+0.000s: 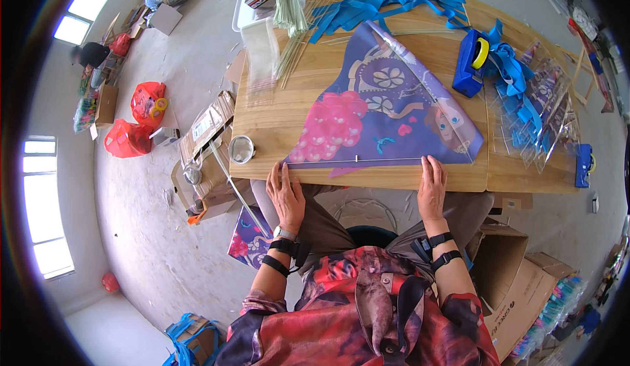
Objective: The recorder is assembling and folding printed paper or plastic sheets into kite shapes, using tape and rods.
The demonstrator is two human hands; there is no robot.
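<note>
A purple printed kite sail point(387, 116) with pink and white figures lies spread on the wooden table point(269, 126) before me. Along its near edge runs a thin white rod point(394, 162), with a small white fitting point(356, 158) near the middle. My left hand point(286, 198) rests its outstretched fingertips at the sail's near left corner, by the rod's end. Further right, my right hand point(432, 192) lays straight fingers on the same edge, near the rod's other end. Neither hand wraps around anything.
Blue ribbon strips point(394, 1) and thin pale sticks point(289, 11) lie across the back. To the right are a blue tape dispenser point(469, 64) and clear plastic packs point(545, 113). A round container point(242, 149) stands left. Cardboard boxes point(502, 261) flank my legs. Someone point(93, 55) is far left.
</note>
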